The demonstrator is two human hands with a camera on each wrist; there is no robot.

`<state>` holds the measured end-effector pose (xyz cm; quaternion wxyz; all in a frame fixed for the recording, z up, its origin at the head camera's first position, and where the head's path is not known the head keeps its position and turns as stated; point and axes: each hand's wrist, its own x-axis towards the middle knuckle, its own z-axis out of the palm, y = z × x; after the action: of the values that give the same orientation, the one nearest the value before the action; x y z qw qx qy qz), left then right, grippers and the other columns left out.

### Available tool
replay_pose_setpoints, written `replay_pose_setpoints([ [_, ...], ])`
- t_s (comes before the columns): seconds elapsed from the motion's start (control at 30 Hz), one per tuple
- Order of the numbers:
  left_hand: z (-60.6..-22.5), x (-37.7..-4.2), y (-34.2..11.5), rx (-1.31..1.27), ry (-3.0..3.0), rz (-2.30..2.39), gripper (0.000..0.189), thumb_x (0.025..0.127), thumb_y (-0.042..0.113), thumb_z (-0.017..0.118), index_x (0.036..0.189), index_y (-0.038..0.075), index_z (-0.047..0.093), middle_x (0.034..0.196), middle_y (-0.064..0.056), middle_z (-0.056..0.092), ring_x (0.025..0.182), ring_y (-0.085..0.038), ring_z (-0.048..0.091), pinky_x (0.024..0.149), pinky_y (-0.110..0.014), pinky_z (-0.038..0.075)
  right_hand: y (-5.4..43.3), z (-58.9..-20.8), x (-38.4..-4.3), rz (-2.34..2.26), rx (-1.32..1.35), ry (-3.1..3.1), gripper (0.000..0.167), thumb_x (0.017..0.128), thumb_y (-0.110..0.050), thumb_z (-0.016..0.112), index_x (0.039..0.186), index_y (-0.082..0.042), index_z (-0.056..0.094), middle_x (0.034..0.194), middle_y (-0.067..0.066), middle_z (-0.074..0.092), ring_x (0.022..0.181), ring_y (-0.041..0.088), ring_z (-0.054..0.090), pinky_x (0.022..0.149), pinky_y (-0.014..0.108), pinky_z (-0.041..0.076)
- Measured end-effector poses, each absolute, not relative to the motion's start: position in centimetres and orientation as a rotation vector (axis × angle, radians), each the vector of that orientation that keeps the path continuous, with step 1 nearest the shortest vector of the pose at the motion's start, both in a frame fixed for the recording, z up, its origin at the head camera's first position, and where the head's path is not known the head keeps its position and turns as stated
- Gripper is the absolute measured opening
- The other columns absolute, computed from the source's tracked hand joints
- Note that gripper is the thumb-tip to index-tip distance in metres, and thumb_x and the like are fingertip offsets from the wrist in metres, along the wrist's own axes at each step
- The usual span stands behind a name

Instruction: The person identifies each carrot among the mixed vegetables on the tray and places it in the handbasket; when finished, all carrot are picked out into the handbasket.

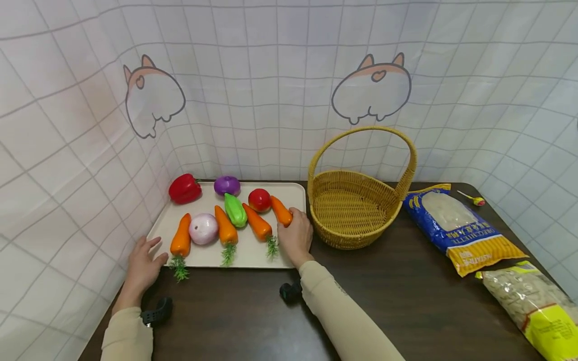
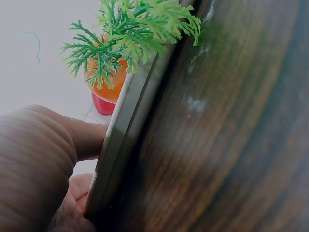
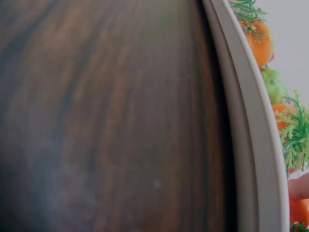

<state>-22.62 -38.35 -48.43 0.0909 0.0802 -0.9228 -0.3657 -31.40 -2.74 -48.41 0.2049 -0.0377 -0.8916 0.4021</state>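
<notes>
A cream tray (image 1: 253, 258) carries several orange carrots with green tops, among them one at the left (image 1: 181, 235). Between them lie a purple-white onion (image 1: 203, 229) and a green pepper (image 1: 236, 210). A red pepper (image 1: 185, 189), a purple vegetable (image 1: 227, 186) and a tomato (image 1: 259, 200) sit toward the back. My right hand (image 1: 296, 235) grips the rightmost carrot (image 1: 282, 211) near its leafy end, which the hand hides in the head view. At the tray's front left corner is my left hand (image 1: 143, 263), fingers spread and thumb against the rim, holding nothing.
A woven yellow basket (image 1: 347, 235) with a tall handle stands right of the tray. Farther right lie a blue and yellow pasta bag (image 1: 456, 225), a clear and yellow bag (image 1: 533, 301) and a lollipop (image 1: 476, 201). Patterned white cloth (image 1: 280, 90) encloses the dark table (image 1: 235, 316).
</notes>
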Motion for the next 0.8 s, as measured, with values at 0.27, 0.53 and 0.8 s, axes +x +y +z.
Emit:
replay_pose_setpoints([
  [0.27, -48.3, -22.7, -38.2, 0.264, -2.755, -1.107, 0.054, 0.091, 0.006, 0.058, 0.139, -0.012, 0.04, 0.153, -0.039, 0.009, 0.137, -0.06, 0.011, 0.109, -0.068, 0.012, -2.3, -48.1, -31.0, 1.089, -0.082, -2.54, 0.045, 0.079, -0.019, 0.079, 0.121, -0.008, 0.066, 0.108, 0.011, 0.066, 0.095, 0.03, 0.063, 0.089, 0.044, 0.048],
  [0.53, -48.4, -22.6, -38.1, 0.265, -2.773, -1.081, 0.053, 0.091, 0.006, 0.058, 0.138, -0.012, 0.041, 0.152, -0.04, 0.01, 0.136, -0.061, 0.012, 0.109, -0.068, 0.013, -1.9, -48.2, -30.0, 1.187, -0.148, -2.445, 0.044, 0.078, -0.018, 0.08, 0.12, -0.011, 0.065, 0.111, 0.01, 0.065, 0.098, 0.03, 0.063, 0.092, 0.044, 0.048],
  [0.8, -48.3, -22.7, -38.0, 0.271, -2.762, -1.067, 0.053, 0.091, 0.006, 0.057, 0.137, -0.013, 0.042, 0.152, -0.04, 0.01, 0.136, -0.061, 0.012, 0.108, -0.068, 0.013, -1.5, -48.2, -28.8, 1.243, -0.088, -2.336, 0.044, 0.078, -0.018, 0.081, 0.118, -0.011, 0.065, 0.112, 0.009, 0.063, 0.098, 0.028, 0.063, 0.089, 0.044, 0.05],
])
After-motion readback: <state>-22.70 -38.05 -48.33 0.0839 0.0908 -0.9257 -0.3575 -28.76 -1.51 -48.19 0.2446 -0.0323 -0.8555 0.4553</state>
